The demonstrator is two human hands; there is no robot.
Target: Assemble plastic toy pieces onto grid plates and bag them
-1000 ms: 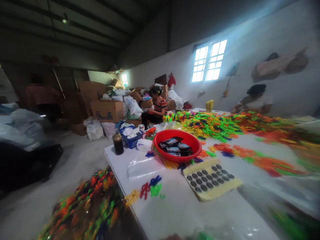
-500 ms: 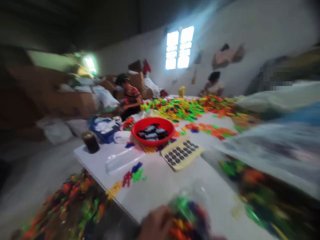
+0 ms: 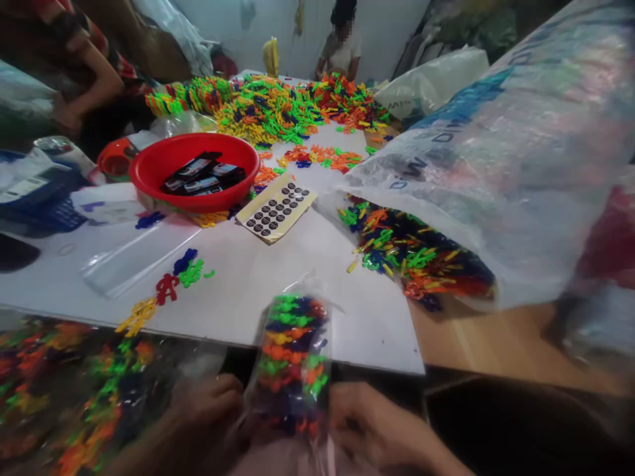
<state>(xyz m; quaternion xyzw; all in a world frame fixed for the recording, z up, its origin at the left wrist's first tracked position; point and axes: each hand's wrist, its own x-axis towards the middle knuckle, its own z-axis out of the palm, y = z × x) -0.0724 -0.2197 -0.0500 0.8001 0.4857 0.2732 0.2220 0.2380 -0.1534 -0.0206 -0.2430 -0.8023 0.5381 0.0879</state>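
A clear plastic bag (image 3: 292, 357) packed with colourful small plastic pieces stands upright at the table's near edge. My left hand (image 3: 213, 410), somewhat blurred, is closed at its left side, low down. On the right side my right hand (image 3: 357, 416) pinches the bag's lower edge with curled fingers. A few loose plastic pieces in yellow (image 3: 139, 317), red, blue and green lie on the white tabletop (image 3: 233, 291), left of the bag. Beyond it lies a sheet of round black stickers (image 3: 278, 210).
A red basin (image 3: 193, 142) holds dark packets. Flat clear bags (image 3: 133, 264) lie to its front. A large pile of coloured pieces (image 3: 278, 106) covers the far table. At right, a big translucent sack (image 3: 520, 165) spills more pieces. Two other people sit beyond, one left, one at the back.
The view has swung down and closer to the table. The filled bag, earlier blurred and lying lower right, now stands upright between both hands.
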